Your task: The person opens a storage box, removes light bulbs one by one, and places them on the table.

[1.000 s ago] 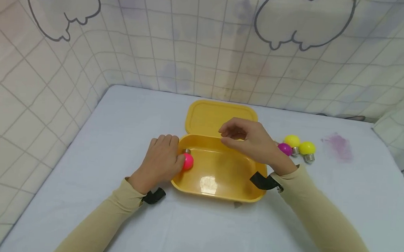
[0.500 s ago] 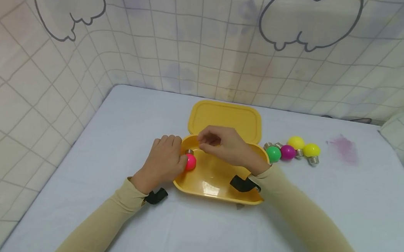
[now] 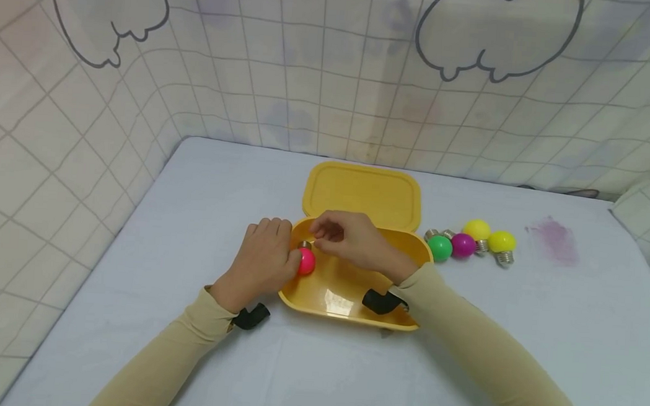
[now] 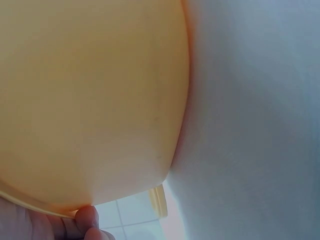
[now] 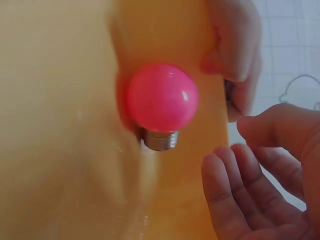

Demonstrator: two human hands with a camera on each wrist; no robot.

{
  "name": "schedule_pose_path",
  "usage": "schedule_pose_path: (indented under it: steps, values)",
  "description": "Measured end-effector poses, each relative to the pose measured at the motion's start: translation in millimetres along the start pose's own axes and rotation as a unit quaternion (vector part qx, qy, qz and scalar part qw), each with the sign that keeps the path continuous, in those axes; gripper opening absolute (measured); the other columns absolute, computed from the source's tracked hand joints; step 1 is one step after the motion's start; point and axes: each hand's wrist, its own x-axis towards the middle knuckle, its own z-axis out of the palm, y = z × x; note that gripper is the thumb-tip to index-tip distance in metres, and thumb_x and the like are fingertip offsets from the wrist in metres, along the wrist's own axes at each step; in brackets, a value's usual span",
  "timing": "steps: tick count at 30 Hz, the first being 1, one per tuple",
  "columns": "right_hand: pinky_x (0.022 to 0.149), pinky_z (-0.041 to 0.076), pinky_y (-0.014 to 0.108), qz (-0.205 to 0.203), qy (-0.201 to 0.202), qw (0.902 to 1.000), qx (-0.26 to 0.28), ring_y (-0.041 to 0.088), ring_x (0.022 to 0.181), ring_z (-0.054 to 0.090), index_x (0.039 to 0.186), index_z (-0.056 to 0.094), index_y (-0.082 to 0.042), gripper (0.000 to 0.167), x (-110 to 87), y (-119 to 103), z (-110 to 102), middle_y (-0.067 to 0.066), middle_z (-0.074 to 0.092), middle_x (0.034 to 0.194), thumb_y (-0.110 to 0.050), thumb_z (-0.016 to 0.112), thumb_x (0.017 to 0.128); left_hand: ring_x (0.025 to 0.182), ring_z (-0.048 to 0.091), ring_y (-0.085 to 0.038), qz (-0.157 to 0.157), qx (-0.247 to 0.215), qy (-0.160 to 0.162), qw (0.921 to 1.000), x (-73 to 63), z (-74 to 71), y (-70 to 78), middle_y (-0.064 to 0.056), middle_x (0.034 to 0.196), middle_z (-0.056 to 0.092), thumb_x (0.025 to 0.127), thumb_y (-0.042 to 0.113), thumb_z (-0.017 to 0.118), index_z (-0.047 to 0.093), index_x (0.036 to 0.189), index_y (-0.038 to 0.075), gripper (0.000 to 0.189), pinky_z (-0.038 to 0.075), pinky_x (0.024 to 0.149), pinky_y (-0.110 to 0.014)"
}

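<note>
A yellow plastic box (image 3: 319, 296) lies with its inside facing up. My left hand (image 3: 262, 258) grips its left rim; in the left wrist view, the fingertips (image 4: 86, 218) show at the rim against the outer wall. Inside at the left end is a pink light bulb (image 3: 307, 261), its metal screw base pointing to the back. Over the box hovers my right hand (image 3: 351, 239), close to that bulb. The right wrist view shows its fingers (image 5: 235, 185) loosely bent and apart from the pink bulb (image 5: 162, 97), with nothing between thumb and fingers.
Behind the box lies its yellow lid (image 3: 363, 193). To the right of the box are a green bulb (image 3: 439, 248), a purple bulb (image 3: 463, 245) and two yellow bulbs (image 3: 502, 242). A checked cloth (image 3: 344, 74) hangs behind the white table (image 3: 221, 172).
My right hand has moved left across the box toward the pink bulb, uncovering the green bulb. My left hand stays on the rim, and the pink bulb has not moved. The view has shifted slightly.
</note>
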Motion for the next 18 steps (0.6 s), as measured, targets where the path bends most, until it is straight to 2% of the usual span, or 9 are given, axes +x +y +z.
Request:
schedule_pose_path:
  steps: [4, 11, 18]
  values:
    - [0.092, 0.059, 0.031, 0.016, -0.004, 0.9998, -0.004, 0.018, 0.100, 0.067, 0.117, 0.069, -0.007, 0.029, 0.9, 3.2, 3.6, 0.008, 0.073, 0.111, -0.014, 0.077, 0.091, 0.071, 0.038, -0.024, 0.004, 0.001, 0.006, 1.0000, 0.6, 1.7, -0.3, -0.006, 0.075, 0.042, 0.090, 0.020, 0.053, 0.046, 0.086, 0.005, 0.017, 0.025, 0.068, -0.034]
    - [0.096, 0.058, 0.032, 0.028, -0.018, 0.9993, -0.019, 0.018, 0.105, 0.069, 0.125, 0.068, -0.008, 0.049, 1.0, 5.8, 8.6, 0.005, 0.073, 0.117, -0.030, 0.085, 0.084, 0.071, 0.038, -0.023, 0.002, 0.002, 0.001, 1.0000, 1.4, 2.9, -0.7, -0.005, 0.074, 0.040, 0.091, 0.021, 0.052, 0.046, 0.086, 0.005, 0.018, 0.025, 0.069, -0.034]
    - [0.095, 0.058, 0.031, 0.033, -0.028, 0.9984, -0.036, 0.016, 0.100, 0.070, 0.126, 0.068, -0.010, 0.054, 2.4, 8.6, 14.3, 0.003, 0.075, 0.112, -0.038, 0.084, 0.084, 0.070, 0.037, -0.024, 0.001, 0.001, 0.003, 1.0000, 1.4, 2.7, -0.6, -0.005, 0.073, 0.039, 0.090, 0.021, 0.053, 0.045, 0.085, 0.005, 0.019, 0.024, 0.069, -0.034]
